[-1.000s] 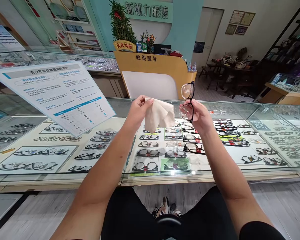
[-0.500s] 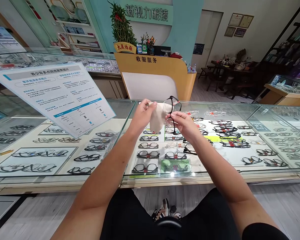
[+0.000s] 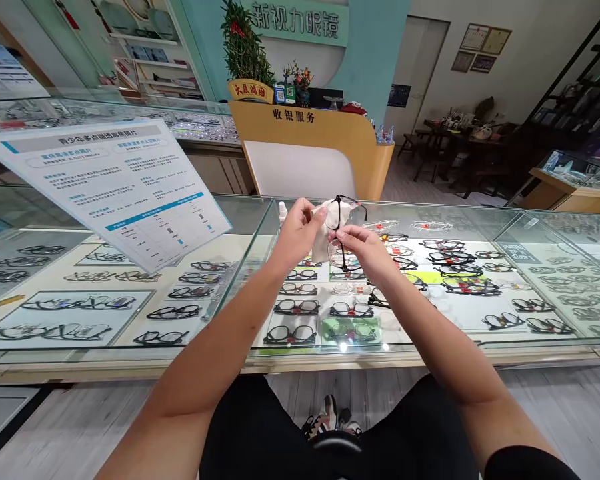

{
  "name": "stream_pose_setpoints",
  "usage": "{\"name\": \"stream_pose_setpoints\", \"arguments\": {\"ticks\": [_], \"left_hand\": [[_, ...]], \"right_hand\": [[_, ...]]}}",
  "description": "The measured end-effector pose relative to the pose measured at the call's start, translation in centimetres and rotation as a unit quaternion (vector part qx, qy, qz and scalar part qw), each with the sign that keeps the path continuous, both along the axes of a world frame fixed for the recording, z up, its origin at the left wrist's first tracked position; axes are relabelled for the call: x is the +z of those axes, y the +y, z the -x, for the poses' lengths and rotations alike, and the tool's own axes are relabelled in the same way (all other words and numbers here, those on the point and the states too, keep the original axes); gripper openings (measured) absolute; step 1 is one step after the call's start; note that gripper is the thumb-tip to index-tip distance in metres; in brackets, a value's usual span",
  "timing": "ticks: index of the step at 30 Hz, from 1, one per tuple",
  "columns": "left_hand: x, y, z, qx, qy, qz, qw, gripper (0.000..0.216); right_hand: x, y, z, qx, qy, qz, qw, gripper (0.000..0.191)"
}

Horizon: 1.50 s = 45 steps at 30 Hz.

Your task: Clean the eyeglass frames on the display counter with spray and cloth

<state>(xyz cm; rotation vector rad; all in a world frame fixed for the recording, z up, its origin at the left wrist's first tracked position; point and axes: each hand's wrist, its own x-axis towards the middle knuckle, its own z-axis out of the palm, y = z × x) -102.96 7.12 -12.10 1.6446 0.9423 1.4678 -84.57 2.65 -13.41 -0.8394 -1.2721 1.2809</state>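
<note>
Above the glass display counter, my right hand (image 3: 364,245) pinches a pair of black-framed eyeglasses (image 3: 339,228) near the bridge. The glasses are turned on end, one lens above the other. My left hand (image 3: 300,230) is closed on a pale cleaning cloth (image 3: 321,245), which hangs below its fingers. Part of the cloth lies against the upper lens, and the left fingertips behind it are partly hidden. Just behind my left hand stands a small white bottle (image 3: 283,212), mostly covered.
Rows of eyeglass frames (image 3: 299,307) lie inside the glass counter (image 3: 430,348). A printed sheet (image 3: 125,193) stands tilted at the left. Beyond the counter is a wooden cashier desk (image 3: 305,120) with a plant (image 3: 247,50) on it.
My left hand has moved right with the cloth, bringing it from beside the glasses onto the upper lens. The glasses have turned slightly, and the white bottle has come into sight.
</note>
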Motion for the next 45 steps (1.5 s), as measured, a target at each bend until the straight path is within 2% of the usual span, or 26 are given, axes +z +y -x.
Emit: {"name": "stream_pose_setpoints", "arguments": {"ticks": [4, 7, 12, 14, 18, 21, 24, 30, 35, 39, 42, 45], "left_hand": [[0.1, -0.5, -0.6, -0.024, 0.01, -0.016, 1.0, 0.054], [0.0, -0.5, -0.9, -0.066, -0.008, -0.012, 0.998, 0.062], [0.0, -0.6, -1.1, -0.031, -0.039, -0.02, 0.999, 0.056], [0.1, -0.6, -1.2, -0.041, -0.071, 0.001, 0.997, 0.066], [0.5, -0.5, -1.0, -0.122, -0.109, 0.069, 0.984, 0.085], [0.9, -0.5, -0.7, -0.195, -0.106, 0.127, 0.967, 0.08], [1.3, -0.7, -0.7, -0.234, -0.122, 0.154, 0.952, 0.071], [1.4, -0.9, -0.6, -0.215, -0.12, 0.127, 0.961, 0.064], [1.9, -0.6, 0.5, -0.192, -0.043, 0.088, 0.977, 0.055], [2.0, -0.4, 0.9, -0.145, -0.01, 0.057, 0.988, 0.059], [1.7, -0.3, 0.9, -0.159, -0.013, 0.061, 0.985, 0.068], [1.5, 0.2, 1.3, -0.197, -0.006, 0.064, 0.978, 0.07]], "right_hand": [[-0.2, 0.2, 0.0, -0.016, -0.033, -0.013, 0.999, 0.043], [-0.3, 0.3, 0.0, -0.017, -0.04, -0.016, 0.999, 0.042], [0.0, 0.2, -0.1, 0.005, -0.015, -0.027, 1.0, 0.04], [0.0, 0.3, -0.1, 0.022, -0.002, -0.032, 0.999, 0.043], [0.0, 0.5, -0.4, 0.054, 0.02, -0.035, 0.998, 0.051], [0.0, 0.6, -0.4, 0.076, 0.051, -0.018, 0.996, 0.052], [0.0, 0.7, -0.2, 0.1, 0.077, 0.0, 0.992, 0.05], [0.3, 0.5, -0.4, 0.109, 0.06, 0.007, 0.992, 0.052], [0.7, 0.4, -1.5, 0.133, 0.011, 0.005, 0.991, 0.049], [1.2, 0.3, -2.4, 0.165, -0.012, 0.02, 0.986, 0.045], [1.5, 0.2, -2.6, 0.172, -0.022, 0.021, 0.985, 0.042], [1.7, 0.1, -2.5, 0.142, -0.019, 0.017, 0.989, 0.041]]}}
